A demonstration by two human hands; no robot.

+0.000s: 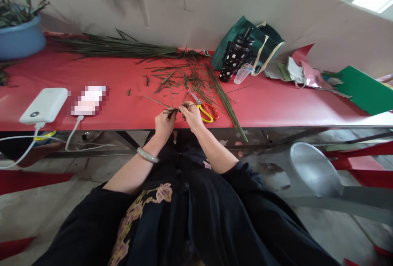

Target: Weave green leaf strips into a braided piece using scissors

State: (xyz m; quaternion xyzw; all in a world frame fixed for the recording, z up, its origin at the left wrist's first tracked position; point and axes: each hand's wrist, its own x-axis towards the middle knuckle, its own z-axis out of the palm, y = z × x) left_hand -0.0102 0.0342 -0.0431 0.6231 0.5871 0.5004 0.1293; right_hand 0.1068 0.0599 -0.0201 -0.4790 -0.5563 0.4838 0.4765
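At the front edge of the red table [135, 110], my left hand [165, 124] is closed on a small piece of green leaf strips [170, 111]. The fingertips of my right hand [190, 115] pinch the same strips from the other side, so both hands nearly meet. Thin strip ends stick out past the fingers; how they are folded or joined is too small to make out. Just beyond my right hand lie scissors [207, 111] with one yellow and one red handle. Cut leaf scraps [190, 78] are scattered ahead of my hands.
Long leaves [119, 48] lie in a bundle along the wall. A few blades [225, 102] overhang the front edge. To the right stand a flowered black bottle [235, 59], a plastic cup [243, 73] and a green bag [227, 38]. A power bank [46, 104] and phone [89, 101] lie left.
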